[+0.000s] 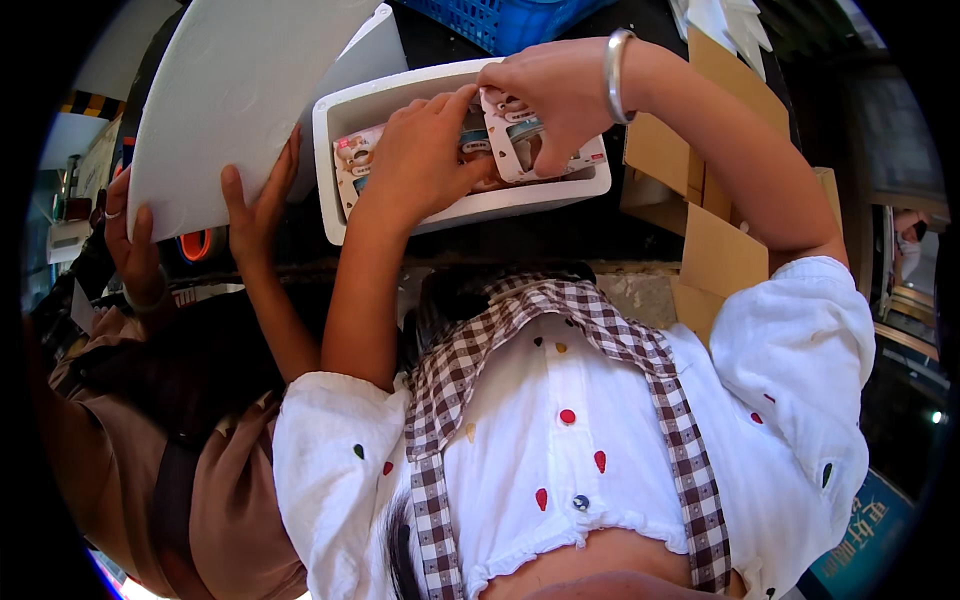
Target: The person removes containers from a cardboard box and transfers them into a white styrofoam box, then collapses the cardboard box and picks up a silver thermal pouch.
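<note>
A white foam box (330, 202) stands before me on a black table, with several small printed cartons (352, 161) inside. My right hand (559, 94), with a silver bangle at the wrist, grips a pink-and-white carton (499, 139) with a window. This carton sits tilted at the right part of the foam box, above the others. My left hand (420, 154) reaches over the near wall into the box, thumb and fingers spread around the middle cartons. Its fingertips come close to the held carton's upper left corner. Whether the left hand grips anything is hidden.
At my left, a co-worker's hands (259, 199) hold a large white foam panel (225, 105) upright. Behind the box is a blue plastic crate (495, 19). Open cardboard boxes (720, 240) stand on the right. A roll of tape (196, 244) lies below the panel.
</note>
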### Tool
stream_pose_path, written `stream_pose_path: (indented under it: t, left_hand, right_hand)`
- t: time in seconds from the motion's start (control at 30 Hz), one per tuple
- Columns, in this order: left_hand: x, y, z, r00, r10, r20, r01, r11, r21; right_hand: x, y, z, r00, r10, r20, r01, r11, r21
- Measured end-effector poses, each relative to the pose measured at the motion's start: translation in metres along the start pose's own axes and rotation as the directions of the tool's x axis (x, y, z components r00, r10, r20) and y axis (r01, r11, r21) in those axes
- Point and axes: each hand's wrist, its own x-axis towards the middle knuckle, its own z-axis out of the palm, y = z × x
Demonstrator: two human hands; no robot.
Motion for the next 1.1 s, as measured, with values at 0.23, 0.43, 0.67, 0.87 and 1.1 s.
stream_pose_path:
  t: [0.23, 0.43, 0.67, 0.87, 1.1]
  left_hand:
    - [0.003, 0.002, -0.027, 0.973, -0.138, 0.186, 0.156, 0.984, -0.084]
    - [-0.006, -0.001, -0.036, 0.985, -0.135, 0.109, 0.146, 0.985, -0.097]
    - [-0.009, -0.015, -0.036, 0.976, -0.141, 0.165, 0.18, 0.951, -0.251]
    - [-0.009, -0.014, -0.039, 0.964, -0.16, 0.212, 0.218, 0.934, -0.283]
    - [-0.006, -0.015, -0.041, 0.953, -0.092, 0.288, 0.178, 0.94, -0.289]
  right_hand:
    - [-0.033, 0.03, 0.016, 0.97, -0.105, -0.22, 0.18, 0.918, 0.355]
    - [-0.019, 0.021, 0.014, 0.966, -0.158, -0.204, 0.213, 0.933, 0.289]
    - [-0.009, 0.025, 0.027, 0.973, -0.195, -0.125, 0.231, 0.867, 0.443]
    - [-0.009, 0.026, 0.034, 0.962, -0.231, -0.148, 0.272, 0.867, 0.418]
    - [-0.015, 0.019, 0.022, 0.978, -0.177, 0.115, 0.115, 0.903, 0.413]
